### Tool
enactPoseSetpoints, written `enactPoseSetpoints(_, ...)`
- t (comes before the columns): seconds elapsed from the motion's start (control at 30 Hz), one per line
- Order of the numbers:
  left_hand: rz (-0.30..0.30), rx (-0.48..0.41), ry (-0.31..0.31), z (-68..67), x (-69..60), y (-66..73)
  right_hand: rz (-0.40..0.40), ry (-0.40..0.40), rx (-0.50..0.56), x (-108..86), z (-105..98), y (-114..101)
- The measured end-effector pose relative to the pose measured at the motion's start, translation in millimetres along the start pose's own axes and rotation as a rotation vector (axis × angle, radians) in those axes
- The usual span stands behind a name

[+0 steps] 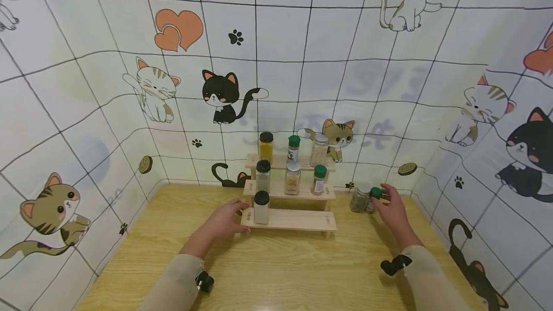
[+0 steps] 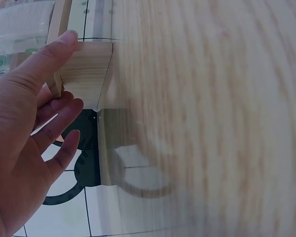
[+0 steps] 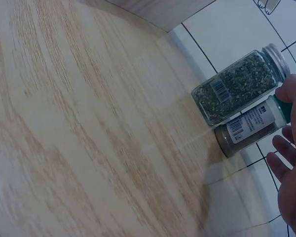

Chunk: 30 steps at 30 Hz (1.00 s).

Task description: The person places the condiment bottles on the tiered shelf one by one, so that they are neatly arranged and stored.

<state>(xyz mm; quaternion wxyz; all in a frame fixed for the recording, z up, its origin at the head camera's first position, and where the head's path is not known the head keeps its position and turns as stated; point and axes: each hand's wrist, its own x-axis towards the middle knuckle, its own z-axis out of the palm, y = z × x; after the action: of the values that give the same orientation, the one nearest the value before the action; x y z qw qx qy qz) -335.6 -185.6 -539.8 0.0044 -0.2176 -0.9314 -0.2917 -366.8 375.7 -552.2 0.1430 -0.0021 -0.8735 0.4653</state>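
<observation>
A tiered wooden spice rack (image 1: 294, 220) stands on the table against the wall. My left hand (image 1: 226, 219) holds the left end of its lowest step; in the left wrist view the thumb lies on the wood (image 2: 86, 69) and some fingertips are behind it. At the right, my right hand (image 1: 392, 210) pinches the green cap (image 1: 376, 192) of a small spice jar (image 3: 251, 126), which stands upright. Touching or nearly touching it is a larger glass jar (image 3: 237, 89) of dried green herbs with a silver lid. My right index finger is mostly hidden in the right wrist view.
On the lowest step stands a black-lidded jar (image 1: 261, 208) of pale contents. Jars fill the upper steps, among them a yellow one (image 1: 266, 148), a silver-lidded one (image 1: 292, 179) and a green-capped one (image 1: 319, 180). Cat-printed tiled sheeting (image 1: 281, 80) encloses the table (image 1: 294, 268).
</observation>
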Motion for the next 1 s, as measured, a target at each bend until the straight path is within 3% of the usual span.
enactPoseSetpoints(0.4, 0.012, 0.008, 0.0, -0.5, -0.3, -0.4, 0.042, 0.016, 0.012, 4.3, 6, 5)
enactPoseSetpoints(0.67, 0.0, 0.005, 0.0, -1.6, -0.1, 2.3, 0.044, 0.116, -0.019, -2.2, 9, 2)
enactPoseSetpoints(1.0, 0.004, 0.017, -0.007, -1.8, -1.1, 2.9, 0.043, 0.186, -0.009, -12.3, 10, 0)
